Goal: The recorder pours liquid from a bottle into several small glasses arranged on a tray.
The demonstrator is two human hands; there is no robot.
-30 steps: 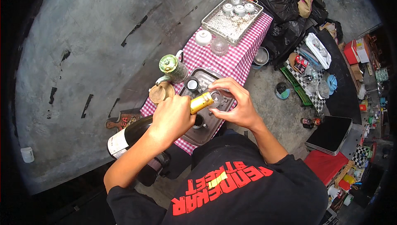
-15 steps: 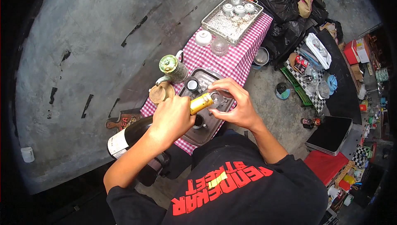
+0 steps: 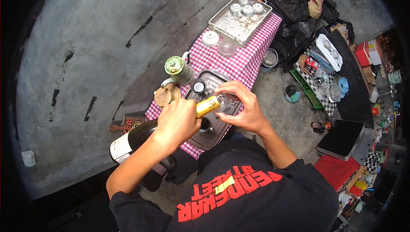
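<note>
My left hand (image 3: 178, 122) is wrapped round the neck of a large dark bottle (image 3: 144, 134). Its body, with a white label, slants down to the left, and gold foil (image 3: 207, 106) covers the neck. With curved fingers and thumb, my right hand (image 3: 247, 111) holds a small clear glass (image 3: 224, 100) at the bottle's mouth. Whether liquid is flowing cannot be made out. Below both hands lies a grey metal tray (image 3: 215, 137). On it are a dark cup with a pale inside (image 3: 198, 87) and another cup (image 3: 205, 124) that looks dark within, partly hidden by my left hand.
A green-and-white enamel pitcher (image 3: 181, 72) and round wooden coasters (image 3: 165, 96) stand left of the tray. Farther along the checked tablecloth (image 3: 245, 63) are a white bowl (image 3: 210, 39), a glass bowl (image 3: 226, 48) and a wire-edged tray (image 3: 230, 29) with upturned cups. A grey wall rises on the left.
The bottle's base and my left forearm have shifted very slightly to the left. Both hands keep their hold, and the glass stays at the bottle's mouth.
</note>
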